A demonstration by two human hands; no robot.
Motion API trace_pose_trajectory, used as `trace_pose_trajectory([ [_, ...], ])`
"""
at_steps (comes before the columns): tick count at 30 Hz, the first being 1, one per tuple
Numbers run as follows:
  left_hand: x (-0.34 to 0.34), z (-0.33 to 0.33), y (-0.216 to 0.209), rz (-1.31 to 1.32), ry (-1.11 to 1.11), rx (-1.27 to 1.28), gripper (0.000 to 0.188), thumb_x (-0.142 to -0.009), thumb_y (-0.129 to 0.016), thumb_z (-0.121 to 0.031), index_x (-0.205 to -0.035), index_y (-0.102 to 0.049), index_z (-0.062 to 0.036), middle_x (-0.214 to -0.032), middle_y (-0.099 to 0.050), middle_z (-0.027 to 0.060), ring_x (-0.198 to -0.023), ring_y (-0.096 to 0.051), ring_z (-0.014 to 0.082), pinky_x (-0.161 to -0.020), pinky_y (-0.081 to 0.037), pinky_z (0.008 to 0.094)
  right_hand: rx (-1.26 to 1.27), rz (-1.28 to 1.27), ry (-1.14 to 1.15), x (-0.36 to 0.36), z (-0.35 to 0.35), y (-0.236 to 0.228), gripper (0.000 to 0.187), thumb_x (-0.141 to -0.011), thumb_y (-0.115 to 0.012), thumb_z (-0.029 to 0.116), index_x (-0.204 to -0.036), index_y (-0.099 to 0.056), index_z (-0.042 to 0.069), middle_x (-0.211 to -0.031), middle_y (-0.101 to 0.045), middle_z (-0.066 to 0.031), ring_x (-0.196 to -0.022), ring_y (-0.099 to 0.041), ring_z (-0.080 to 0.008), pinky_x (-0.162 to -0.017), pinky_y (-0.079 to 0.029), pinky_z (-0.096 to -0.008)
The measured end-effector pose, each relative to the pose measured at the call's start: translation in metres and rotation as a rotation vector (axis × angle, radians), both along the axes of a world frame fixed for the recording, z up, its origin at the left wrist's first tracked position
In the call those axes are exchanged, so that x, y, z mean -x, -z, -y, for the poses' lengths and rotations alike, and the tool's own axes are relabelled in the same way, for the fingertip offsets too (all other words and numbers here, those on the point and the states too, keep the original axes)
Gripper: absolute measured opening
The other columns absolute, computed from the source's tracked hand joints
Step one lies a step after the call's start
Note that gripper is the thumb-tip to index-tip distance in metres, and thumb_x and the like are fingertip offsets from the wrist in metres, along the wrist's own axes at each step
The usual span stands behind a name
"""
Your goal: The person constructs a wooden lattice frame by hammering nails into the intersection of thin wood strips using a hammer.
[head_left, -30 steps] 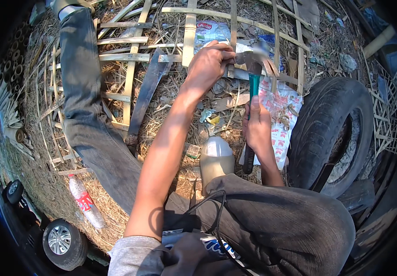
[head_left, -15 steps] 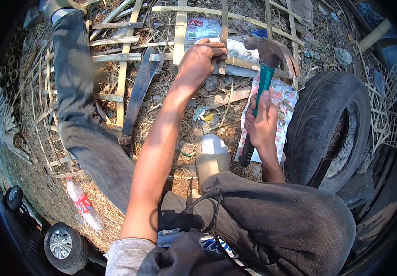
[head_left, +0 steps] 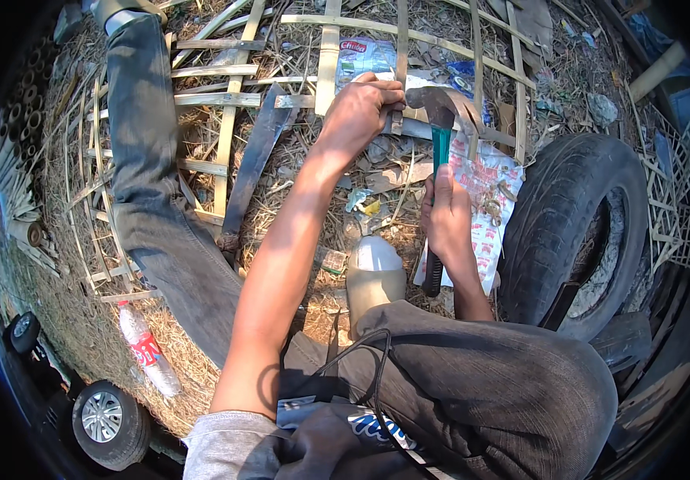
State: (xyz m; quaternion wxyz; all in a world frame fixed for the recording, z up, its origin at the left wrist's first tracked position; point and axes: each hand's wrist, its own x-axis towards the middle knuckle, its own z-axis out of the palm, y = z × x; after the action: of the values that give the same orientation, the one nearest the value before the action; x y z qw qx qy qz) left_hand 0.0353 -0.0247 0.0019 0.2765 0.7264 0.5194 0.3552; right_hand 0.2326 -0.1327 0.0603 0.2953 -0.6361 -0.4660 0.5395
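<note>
My left hand (head_left: 359,116) is closed in a pinch at the crossing of an upright bamboo strip and a horizontal one in a bamboo lattice (head_left: 326,68). Anything small between its fingertips is hidden. My right hand (head_left: 447,220) grips a claw hammer (head_left: 441,148) by its green and black handle. The hammer's rusty head is up at the lattice, just right of my left fingertips. Beneath my right hand lies a printed white and red sheet (head_left: 485,240), with small brownish bits on it.
A tyre (head_left: 549,232) stands close to my right forearm. Left of my left forearm, a long dark blade (head_left: 250,168) leans against the lattice. A plastic bottle (head_left: 146,348) lies on dry grass at lower left. My shod foot (head_left: 375,276) is between my arms.
The hammer head has moved left and slightly down, closer to my left fingertips. My left hand keeps its pinch at the same strip. The whole view has shifted slightly.
</note>
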Motion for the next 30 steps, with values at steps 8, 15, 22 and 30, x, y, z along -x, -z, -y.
trace_pose_trajectory([
  [8, 0.003, -0.001, 0.005, -0.039, -0.012, -0.076, 0.027, -0.083, -0.07, 0.002, -0.108, -0.079, -0.0027, -0.118, -0.076, 0.0142, -0.109, -0.069, 0.0304, -0.101, -0.054, 0.0373, 0.157, 0.035, -0.01, 0.012, 0.0, -0.013, 0.061, -0.112, -0.032, 0.055, -0.076, -0.046, 0.008, -0.061, -0.039, 0.0025, -0.052, -0.037, -0.0061, -0.047, -0.031, -0.0283],
  [15, -0.002, -0.003, -0.006, 0.059, 0.017, 0.13, 0.048, -0.066, -0.057, 0.014, -0.11, -0.077, 0.0044, -0.121, -0.074, 0.018, -0.116, -0.067, 0.032, -0.103, -0.055, 0.0364, 0.093, -0.129, 0.13, 0.002, 0.002, -0.004, 0.062, -0.113, -0.032, 0.052, -0.073, -0.046, 0.007, -0.06, -0.04, 0.002, -0.051, -0.038, -0.008, -0.047, -0.032, -0.0305],
  [22, 0.0, -0.004, -0.01, 0.122, -0.016, 0.155, 0.036, -0.076, -0.061, 0.017, -0.108, -0.075, 0.0068, -0.114, -0.075, 0.02, -0.104, -0.073, 0.0321, -0.094, -0.06, 0.0359, 0.108, -0.033, 0.006, 0.001, -0.003, 0.014, 0.066, -0.105, -0.035, 0.071, -0.076, -0.04, 0.012, -0.055, -0.035, 0.0041, -0.043, -0.036, -0.0079, -0.039, -0.028, -0.0277],
  [30, 0.006, -0.011, -0.014, 0.145, 0.072, 0.255, 0.014, -0.084, -0.072, -0.002, -0.098, -0.074, 0.0036, -0.098, -0.076, 0.0149, -0.089, -0.074, 0.0318, -0.081, -0.057, 0.0367, 0.159, -0.11, 0.051, 0.003, -0.001, 0.015, 0.063, -0.105, -0.037, 0.07, -0.081, -0.043, 0.012, -0.056, -0.036, 0.0043, -0.041, -0.034, -0.0076, -0.039, -0.028, -0.0272],
])
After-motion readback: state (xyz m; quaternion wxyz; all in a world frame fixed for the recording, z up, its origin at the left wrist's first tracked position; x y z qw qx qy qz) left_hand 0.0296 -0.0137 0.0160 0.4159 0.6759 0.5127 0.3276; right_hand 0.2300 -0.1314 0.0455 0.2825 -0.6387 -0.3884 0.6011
